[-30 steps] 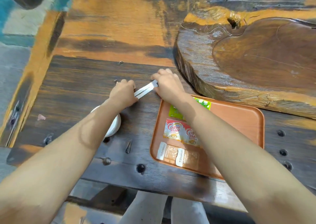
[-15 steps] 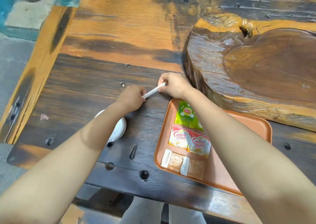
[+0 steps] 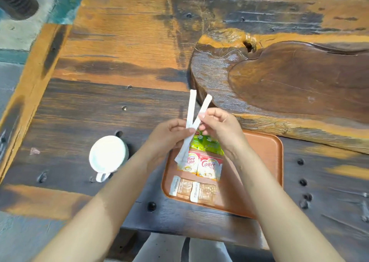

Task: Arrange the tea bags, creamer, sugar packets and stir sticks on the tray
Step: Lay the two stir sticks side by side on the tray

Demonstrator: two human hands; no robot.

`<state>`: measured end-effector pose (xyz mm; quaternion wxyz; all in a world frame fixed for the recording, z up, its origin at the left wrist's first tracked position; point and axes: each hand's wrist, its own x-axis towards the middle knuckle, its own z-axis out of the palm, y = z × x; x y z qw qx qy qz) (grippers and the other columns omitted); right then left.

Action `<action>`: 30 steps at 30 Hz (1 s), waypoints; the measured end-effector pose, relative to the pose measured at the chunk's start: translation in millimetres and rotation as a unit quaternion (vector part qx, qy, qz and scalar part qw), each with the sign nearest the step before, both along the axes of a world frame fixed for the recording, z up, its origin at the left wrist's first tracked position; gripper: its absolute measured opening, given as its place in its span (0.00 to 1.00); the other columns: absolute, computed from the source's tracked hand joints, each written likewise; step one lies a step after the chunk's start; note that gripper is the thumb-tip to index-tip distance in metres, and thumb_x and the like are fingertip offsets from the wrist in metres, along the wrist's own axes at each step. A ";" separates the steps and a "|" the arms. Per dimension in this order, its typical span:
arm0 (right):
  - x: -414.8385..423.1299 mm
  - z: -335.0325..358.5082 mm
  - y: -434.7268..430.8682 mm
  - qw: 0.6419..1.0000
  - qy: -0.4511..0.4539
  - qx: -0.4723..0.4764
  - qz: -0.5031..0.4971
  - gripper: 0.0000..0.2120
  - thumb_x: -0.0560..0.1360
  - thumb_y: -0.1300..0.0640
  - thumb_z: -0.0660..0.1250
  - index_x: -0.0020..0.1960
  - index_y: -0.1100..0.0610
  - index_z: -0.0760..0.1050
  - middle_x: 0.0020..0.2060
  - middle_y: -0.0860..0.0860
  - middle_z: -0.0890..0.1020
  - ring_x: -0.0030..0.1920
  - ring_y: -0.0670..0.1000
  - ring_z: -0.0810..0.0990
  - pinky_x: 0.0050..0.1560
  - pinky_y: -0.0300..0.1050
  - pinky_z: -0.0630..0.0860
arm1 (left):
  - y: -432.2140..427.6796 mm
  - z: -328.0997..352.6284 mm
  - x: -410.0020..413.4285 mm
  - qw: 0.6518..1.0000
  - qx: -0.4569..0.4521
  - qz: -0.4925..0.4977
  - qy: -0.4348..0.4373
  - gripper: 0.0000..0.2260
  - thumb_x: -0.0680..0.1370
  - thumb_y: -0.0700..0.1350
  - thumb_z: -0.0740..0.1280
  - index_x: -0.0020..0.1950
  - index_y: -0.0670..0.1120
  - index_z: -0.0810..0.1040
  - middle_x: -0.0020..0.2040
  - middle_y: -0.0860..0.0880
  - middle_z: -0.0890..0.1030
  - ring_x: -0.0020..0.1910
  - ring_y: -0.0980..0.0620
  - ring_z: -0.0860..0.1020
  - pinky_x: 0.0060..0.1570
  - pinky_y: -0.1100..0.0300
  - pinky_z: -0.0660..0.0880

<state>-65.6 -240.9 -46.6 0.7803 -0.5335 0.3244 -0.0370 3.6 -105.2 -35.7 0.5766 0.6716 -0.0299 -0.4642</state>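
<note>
Two white paper-wrapped stir sticks [image 3: 191, 109] cross in a V above the tray's far left corner. My left hand [image 3: 169, 135] pinches them at the crossing, and my right hand [image 3: 219, 125] pinches the right-hand one just above that. On the orange tray [image 3: 265, 161] lie green tea bags [image 3: 207, 144], two Coffee mate creamer packets [image 3: 201, 164] and two brown sugar packets [image 3: 192, 189], in rows along its left side. The sticks' lower ends hang over the creamer.
A white cup [image 3: 107, 154] stands on the dark wooden table [image 3: 79, 111], left of the tray. A thick carved wooden slab [image 3: 289, 77] rises behind and right of the tray. The tray's right half is bare.
Both hands have lifted the stir sticks off the table and brought them toward the tray. The sticks have turned from lying flat to pointing away, spread in a V.
</note>
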 end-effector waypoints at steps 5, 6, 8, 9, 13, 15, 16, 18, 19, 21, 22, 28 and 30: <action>-66.7 -5.8 -30.1 0.994 0.032 -0.003 -0.101 0.08 0.74 0.67 0.65 0.38 0.58 0.74 0.22 0.48 0.80 0.22 0.41 0.74 0.23 0.31 0.71 | 0.1 -2.6 -28.3 1.000 0.008 0.022 0.013 0.06 0.73 0.38 0.67 0.38 0.47 0.79 0.34 0.49 0.83 0.32 0.53 0.79 0.33 0.63 0.75; -79.7 -9.1 -34.2 0.993 0.047 -0.008 -0.106 0.08 0.74 0.67 0.65 0.38 0.58 0.74 0.21 0.48 0.80 0.21 0.41 0.74 0.23 0.31 0.72 | 2.1 -2.1 -32.1 0.999 0.009 0.031 0.019 0.06 0.74 0.38 0.67 0.38 0.46 0.79 0.32 0.51 0.84 0.31 0.54 0.80 0.31 0.65 0.77; -102.3 -18.1 -40.1 0.991 0.081 -0.016 -0.103 0.08 0.74 0.68 0.64 0.38 0.59 0.75 0.20 0.48 0.79 0.21 0.41 0.74 0.23 0.31 0.72 | 6.5 -1.4 -39.7 0.998 0.007 0.051 0.039 0.04 0.74 0.37 0.65 0.40 0.44 0.78 0.30 0.51 0.84 0.28 0.56 0.81 0.29 0.66 0.77; -111.6 -22.9 -42.1 0.990 0.100 -0.022 -0.099 0.09 0.74 0.68 0.64 0.37 0.59 0.75 0.21 0.49 0.78 0.20 0.41 0.74 0.23 0.31 0.73 | 8.8 -1.2 -43.6 0.997 0.006 0.062 0.052 0.03 0.75 0.37 0.65 0.41 0.42 0.77 0.29 0.50 0.84 0.27 0.56 0.81 0.28 0.67 0.77; -132.8 -42.5 -43.4 0.979 0.176 -0.085 -0.052 0.11 0.74 0.67 0.65 0.35 0.57 0.72 0.26 0.54 0.74 0.18 0.40 0.72 0.23 0.31 0.73 | 15.0 -0.8 -58.0 0.993 0.038 0.089 0.073 0.04 0.76 0.38 0.64 0.42 0.43 0.78 0.29 0.50 0.83 0.25 0.57 0.79 0.27 0.68 0.76; -136.8 -51.5 -40.2 0.970 0.209 -0.125 -0.015 0.12 0.74 0.65 0.66 0.34 0.55 0.71 0.25 0.53 0.74 0.18 0.40 0.72 0.22 0.32 0.72 | 15.5 -3.7 -64.7 0.989 0.078 0.109 0.067 0.05 0.75 0.40 0.65 0.40 0.45 0.79 0.30 0.50 0.81 0.26 0.56 0.77 0.29 0.66 0.76; -137.5 -55.3 -38.1 0.966 0.219 -0.138 -0.001 0.12 0.74 0.65 0.66 0.35 0.55 0.71 0.25 0.52 0.74 0.18 0.40 0.72 0.23 0.33 0.72 | 15.0 -4.9 -67.9 0.986 0.095 0.121 0.065 0.06 0.75 0.41 0.65 0.40 0.46 0.79 0.29 0.50 0.81 0.26 0.56 0.76 0.31 0.65 0.76; -136.5 -61.2 -34.3 0.959 0.227 -0.169 0.021 0.09 0.73 0.64 0.67 0.37 0.56 0.73 0.26 0.51 0.75 0.20 0.43 0.74 0.26 0.38 0.75 | 12.8 -5.3 -74.7 0.983 0.105 0.133 0.067 0.07 0.75 0.42 0.65 0.39 0.47 0.80 0.28 0.51 0.81 0.27 0.56 0.77 0.33 0.63 0.76; -135.1 -62.9 -32.8 0.954 0.230 -0.192 0.031 0.06 0.73 0.63 0.67 0.39 0.57 0.73 0.27 0.51 0.76 0.23 0.46 0.76 0.30 0.43 0.77 | 11.2 -5.0 -77.6 0.983 0.103 0.133 0.068 0.07 0.76 0.41 0.64 0.40 0.47 0.80 0.28 0.51 0.81 0.27 0.57 0.78 0.32 0.64 0.76; -132.6 -64.2 -31.0 0.941 0.233 -0.244 0.041 0.03 0.73 0.60 0.68 0.42 0.56 0.73 0.31 0.53 0.79 0.33 0.56 0.81 0.41 0.51 0.78 | 8.3 -2.9 -82.8 0.984 0.095 0.134 0.064 0.06 0.76 0.40 0.63 0.42 0.45 0.79 0.32 0.49 0.81 0.29 0.56 0.78 0.28 0.67 0.76; -132.1 -64.7 -30.9 0.934 0.233 -0.266 0.043 0.03 0.73 0.59 0.68 0.43 0.55 0.73 0.34 0.55 0.81 0.37 0.58 0.82 0.44 0.52 0.77 | 7.4 -1.7 -84.8 0.984 0.091 0.138 0.061 0.06 0.76 0.40 0.63 0.42 0.45 0.79 0.35 0.48 0.80 0.31 0.55 0.78 0.28 0.68 0.77; -124.6 -65.0 -32.6 0.921 0.233 -0.307 0.049 0.05 0.73 0.57 0.68 0.44 0.53 0.71 0.38 0.59 0.84 0.40 0.59 0.82 0.48 0.51 0.77 | 7.0 3.6 -90.7 0.984 0.095 0.145 0.039 0.07 0.76 0.40 0.64 0.41 0.46 0.79 0.37 0.48 0.80 0.33 0.54 0.77 0.35 0.64 0.77; -122.9 -65.2 -34.7 0.918 0.235 -0.316 0.047 0.05 0.73 0.57 0.68 0.45 0.55 0.71 0.38 0.59 0.83 0.41 0.60 0.82 0.47 0.51 0.77 | 8.7 3.9 -91.7 0.984 0.095 0.147 0.039 0.06 0.75 0.40 0.65 0.41 0.46 0.80 0.36 0.48 0.80 0.33 0.54 0.78 0.38 0.62 0.77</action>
